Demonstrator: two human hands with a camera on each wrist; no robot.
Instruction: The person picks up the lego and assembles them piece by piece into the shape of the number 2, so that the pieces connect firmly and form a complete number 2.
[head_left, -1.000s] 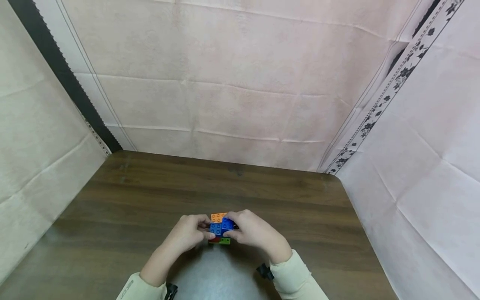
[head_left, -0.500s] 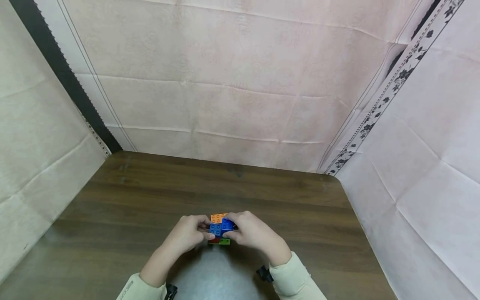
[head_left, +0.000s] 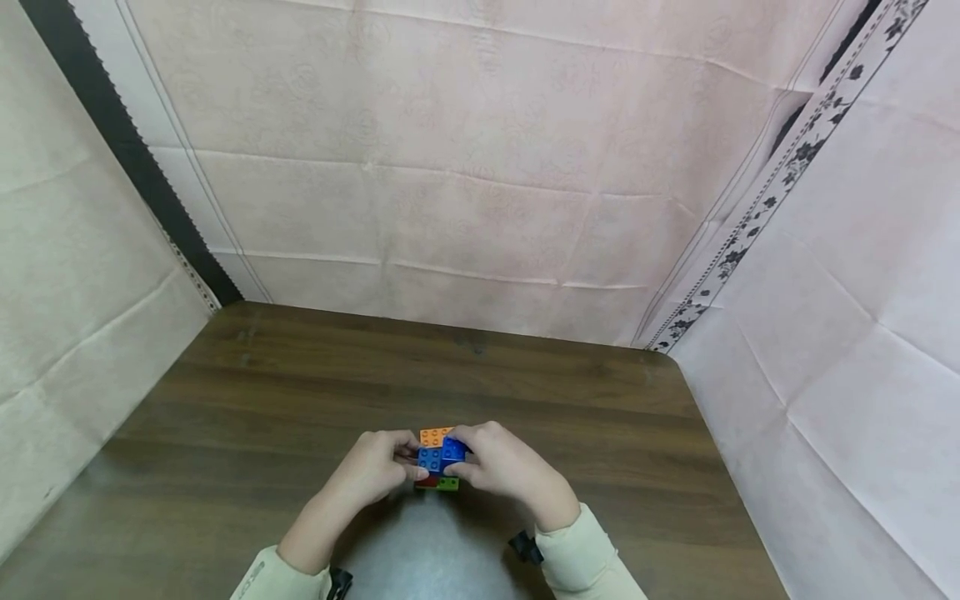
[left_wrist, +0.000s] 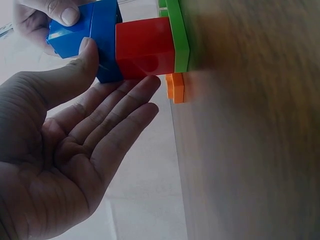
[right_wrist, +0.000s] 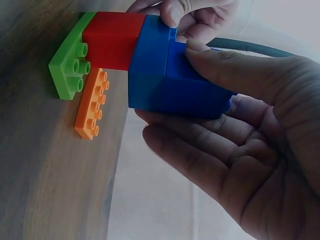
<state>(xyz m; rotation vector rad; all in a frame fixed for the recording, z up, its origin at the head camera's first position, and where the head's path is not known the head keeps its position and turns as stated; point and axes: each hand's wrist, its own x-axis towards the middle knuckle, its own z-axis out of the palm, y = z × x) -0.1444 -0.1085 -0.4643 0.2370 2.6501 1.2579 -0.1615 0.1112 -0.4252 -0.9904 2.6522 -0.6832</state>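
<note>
A small stack of toy building bricks stands near the table's front. At its base lies a flat green brick (left_wrist: 181, 40), with a red brick (left_wrist: 145, 47) on it. A blue brick (right_wrist: 145, 72) sits on the red one and juts past it. On that rests an upper blue brick (right_wrist: 187, 92), at the right in the head view. My left hand (head_left: 375, 467) holds the lower blue brick between thumb and fingers. My right hand (head_left: 502, 467) pinches the upper blue brick, thumb on the near side and fingers on the far side. Whether the two blue bricks are fully pressed together I cannot tell.
A flat orange brick (right_wrist: 92, 105) lies on the wooden table (head_left: 300, 392) just behind the stack. Pale cloth walls (head_left: 480, 208) enclose the table at the back and both sides. Dark wrist cameras (head_left: 527, 547) are strapped near the sleeve cuffs.
</note>
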